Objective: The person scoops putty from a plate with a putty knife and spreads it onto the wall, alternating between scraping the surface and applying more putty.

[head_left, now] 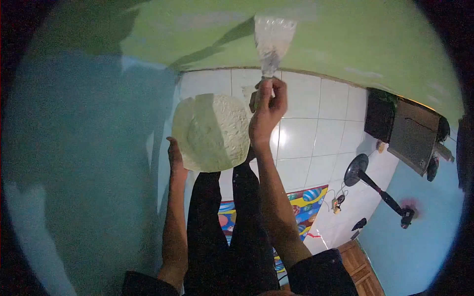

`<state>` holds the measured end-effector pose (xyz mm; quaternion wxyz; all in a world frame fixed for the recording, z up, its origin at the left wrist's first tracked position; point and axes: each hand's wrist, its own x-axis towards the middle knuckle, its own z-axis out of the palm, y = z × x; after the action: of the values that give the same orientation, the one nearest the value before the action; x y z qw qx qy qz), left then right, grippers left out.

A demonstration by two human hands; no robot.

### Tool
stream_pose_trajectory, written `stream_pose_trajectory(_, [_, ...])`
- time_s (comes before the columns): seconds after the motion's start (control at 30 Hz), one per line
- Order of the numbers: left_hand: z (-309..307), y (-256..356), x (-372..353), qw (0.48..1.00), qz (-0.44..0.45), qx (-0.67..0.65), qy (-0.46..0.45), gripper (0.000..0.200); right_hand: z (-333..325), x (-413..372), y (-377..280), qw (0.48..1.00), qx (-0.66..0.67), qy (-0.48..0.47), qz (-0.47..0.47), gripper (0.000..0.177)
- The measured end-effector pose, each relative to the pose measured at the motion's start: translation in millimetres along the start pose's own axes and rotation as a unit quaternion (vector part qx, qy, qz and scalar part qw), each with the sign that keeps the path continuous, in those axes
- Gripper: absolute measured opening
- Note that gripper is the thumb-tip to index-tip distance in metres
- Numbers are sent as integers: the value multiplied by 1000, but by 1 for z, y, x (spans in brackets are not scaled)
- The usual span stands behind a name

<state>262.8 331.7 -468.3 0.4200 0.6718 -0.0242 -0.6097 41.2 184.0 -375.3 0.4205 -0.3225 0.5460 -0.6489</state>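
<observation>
My left hand [176, 157] grips the left edge of a pale, rounded plate [183, 112], thumb on its side and the other fingers hidden beneath. Rough whitish putty [231, 123] covers the right part of the plate; a shadow crosses the rest. In my right hand [267, 111] is a putty knife [275, 39], its handle wrapped by my fingers. The blade points up, away from me, and is smeared with white putty. It overlaps the green wall [345, 34] in this view, where its shadow falls to the left.
A blue wall [84, 148] rises close on my left. White floor tiles [301, 98] lie below, with a colourful mat [308, 202] near my legs. To the right are a black stand fan [377, 190], a dark box-like object [414, 133] and a small corded item [338, 202]. A wooden door [360, 269] shows behind.
</observation>
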Motion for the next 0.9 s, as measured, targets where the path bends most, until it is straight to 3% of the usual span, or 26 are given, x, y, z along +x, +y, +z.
stream_pose_trajectory(0.07, [7,11,-9,999,-36,-15,26,80,-14,-6,24,1000,-9,5,27,26])
stream_pose_trajectory(0.2, [1,15,-11,1000,-13,11,16,79,-31,-17,13,992,-73,44,96,26])
stream_pose_trajectory(0.27, [3,16,-14,999,29,23,13,78,-40,-15,0,994,-79,45,58,24])
stream_pose_trajectory(0.4, [-7,10,-15,999,36,11,7,78,-25,-6,-60,998,-27,59,-11,25])
stream_pose_trajectory(0.5, [-6,10,-17,999,43,-2,-3,75,-13,1,-70,997,-28,56,-37,26])
stream_pose_trajectory(0.6, [-4,11,-16,999,24,-25,29,73,-15,8,-35,1000,-4,8,-18,27])
stream_pose_trajectory(0.7, [-8,7,-10,1000,-7,1,27,79,-24,13,2,997,-68,-16,-20,30])
stream_pose_trajectory(0.77, [-15,-1,-2,998,25,-49,-41,82,-33,13,13,995,-90,-19,-27,32])
stream_pose_trajectory(0.9, [-21,-10,2,999,19,-25,-11,83,-39,11,1,995,-100,-4,-16,34])
